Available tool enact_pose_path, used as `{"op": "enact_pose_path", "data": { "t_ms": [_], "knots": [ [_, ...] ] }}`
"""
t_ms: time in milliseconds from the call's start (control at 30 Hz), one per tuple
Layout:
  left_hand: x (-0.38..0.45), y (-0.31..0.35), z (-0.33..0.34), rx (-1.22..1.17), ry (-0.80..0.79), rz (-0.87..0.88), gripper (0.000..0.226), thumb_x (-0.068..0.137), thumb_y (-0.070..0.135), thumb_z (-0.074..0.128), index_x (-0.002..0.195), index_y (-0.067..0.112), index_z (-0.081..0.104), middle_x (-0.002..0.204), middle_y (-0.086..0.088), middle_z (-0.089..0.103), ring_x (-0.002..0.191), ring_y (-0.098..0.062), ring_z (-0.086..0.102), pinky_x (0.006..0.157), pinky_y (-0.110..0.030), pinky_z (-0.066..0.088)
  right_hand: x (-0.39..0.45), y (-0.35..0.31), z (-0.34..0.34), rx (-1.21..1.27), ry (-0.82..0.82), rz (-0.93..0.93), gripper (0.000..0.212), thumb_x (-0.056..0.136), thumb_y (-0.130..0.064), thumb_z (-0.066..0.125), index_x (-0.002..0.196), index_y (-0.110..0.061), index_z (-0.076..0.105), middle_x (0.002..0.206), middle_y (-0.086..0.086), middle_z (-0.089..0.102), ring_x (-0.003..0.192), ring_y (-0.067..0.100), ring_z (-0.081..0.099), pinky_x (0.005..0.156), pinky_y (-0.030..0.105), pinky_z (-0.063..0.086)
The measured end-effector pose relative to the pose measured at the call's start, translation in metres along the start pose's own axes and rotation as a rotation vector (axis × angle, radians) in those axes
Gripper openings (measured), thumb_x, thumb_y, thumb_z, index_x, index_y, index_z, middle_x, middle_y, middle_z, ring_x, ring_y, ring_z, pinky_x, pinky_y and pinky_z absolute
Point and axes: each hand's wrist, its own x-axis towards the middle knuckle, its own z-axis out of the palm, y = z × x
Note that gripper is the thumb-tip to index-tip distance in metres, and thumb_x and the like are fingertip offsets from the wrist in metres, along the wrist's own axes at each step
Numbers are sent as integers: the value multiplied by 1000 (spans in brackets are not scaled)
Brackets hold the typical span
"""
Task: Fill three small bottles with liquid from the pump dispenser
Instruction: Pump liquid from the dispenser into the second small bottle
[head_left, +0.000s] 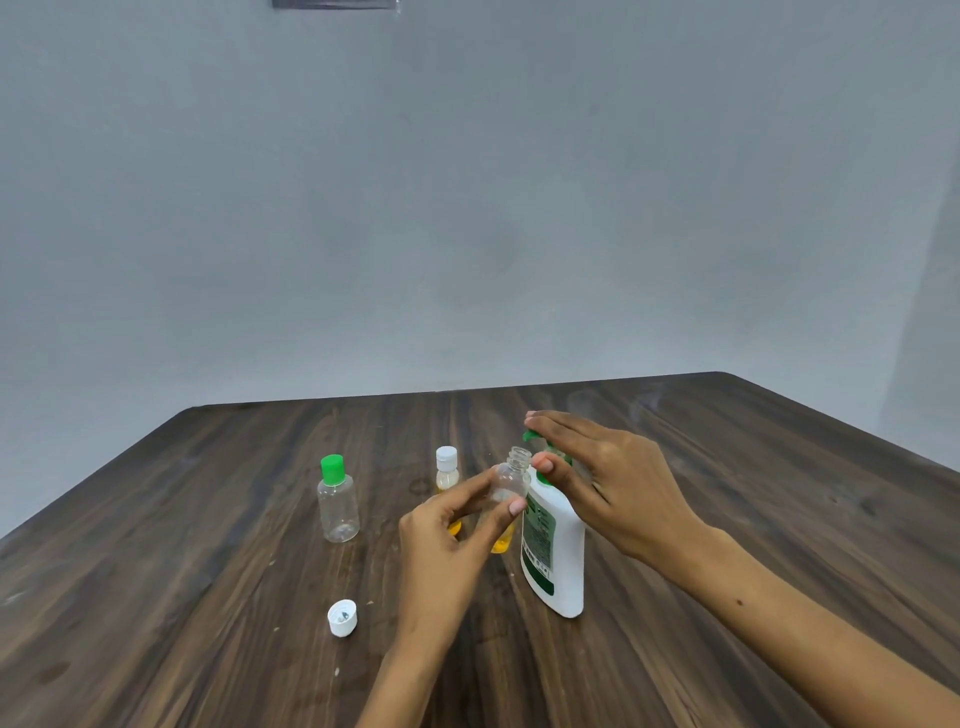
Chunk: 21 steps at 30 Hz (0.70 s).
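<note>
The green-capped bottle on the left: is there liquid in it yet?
No. The green-capped bottle stands clear and empty on the table, with its cap on.

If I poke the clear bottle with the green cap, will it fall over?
Probably, yes. The clear plastic bottle with the green cap looks empty, so it is likely very light and would slide or tip with a small push. It stands tall and narrow on the smooth dark wooden table, with the cap on top, so it may topple. Being round, it could roll once down.
</note>
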Motion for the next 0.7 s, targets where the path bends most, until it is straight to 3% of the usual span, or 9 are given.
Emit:
{"op": "enact_pose_path", "data": {
  "t_ms": [200, 333, 467, 700],
  "knots": [
    [0, -1, 0, -5, -3, 1, 32, 67, 37, 77, 98, 39, 71, 90, 20, 75, 93, 1, 69, 86, -27, 54, -7, -2, 2, -21, -1, -25, 70, 94, -63, 21, 117, -16, 67, 117, -2, 66, 95, 13, 67, 67, 19, 48],
    [0, -1, 0, -2, 2, 5, 31, 68, 37, 76, 97, 41, 70, 89, 22, 74, 92, 1, 69, 86, -27, 53, -1, -2, 0, -15, 4, -7, 70, 93, -65, 20, 118, -18, 66, 120, -6, 65, 97, 11, 66, 66, 24, 53],
    [1, -2, 1, -11, -3, 7, 33, 68, 36, 76, 100, 36, 71, 90, 22, 74, 93, 2, 69, 84, -23, 52, -5, -3, 3, -40, -1, -28, 67, 94, -63, 23, 116, -16, 66, 118, -4, 66, 94, 12, 67, 65, 19, 49],
    [0, -3, 0, 12, 5, 37, 31, 75, 17, 79, 98, 36, 70, 84, 26, 73, 89, 5, 69, 82, -13, 52, -4, -2, 0, -14, -10, -15, 68, 94, -64, 22, 120, -18, 64, 123, -6, 63, 97, 10, 66, 66, 18, 48]
  ]
}}
